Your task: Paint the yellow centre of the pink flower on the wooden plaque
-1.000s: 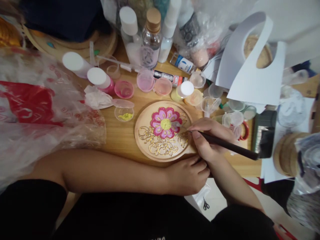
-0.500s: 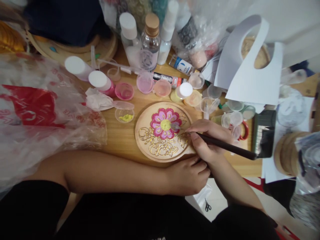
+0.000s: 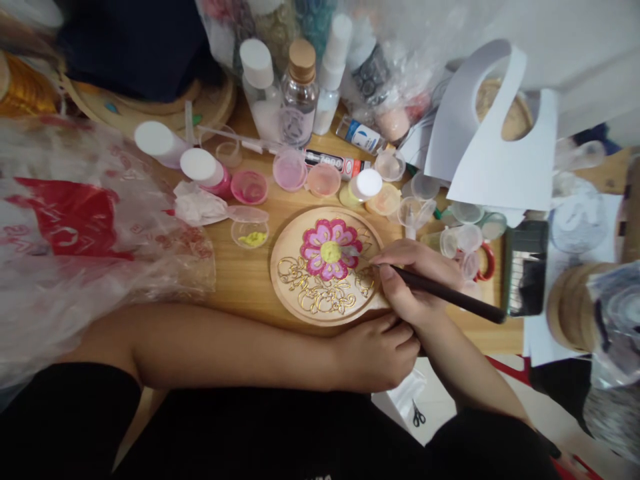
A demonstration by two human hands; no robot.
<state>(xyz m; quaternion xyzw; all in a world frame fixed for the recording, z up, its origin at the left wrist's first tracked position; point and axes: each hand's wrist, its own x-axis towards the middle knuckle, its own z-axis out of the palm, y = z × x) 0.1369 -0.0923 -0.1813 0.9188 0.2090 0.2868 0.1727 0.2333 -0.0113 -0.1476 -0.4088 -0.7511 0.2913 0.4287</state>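
Observation:
My right hand is closed in a pinch around a dark-handled paintbrush. Its pale tip is at the right petals of a painted flower, pink with a yellow centre. The flower is on a round wooden board with a short handle, and gold raised outlines of leaves and curls lie unpainted below it. My left hand is curled closed at the board's handle, mostly hiding it; my right wrist rests just beside those fingers.
Left of the board sits a small clear cup with yellow paint. Behind stand several paint cups, white-capped bottles, a cork-topped bottle and a glue tube. A plastic bag lies left, cut white paper right.
The brush tip has shifted slightly right, from beside the yellow centre toward the right petals. My left hand stays in place; the whole view has moved a little.

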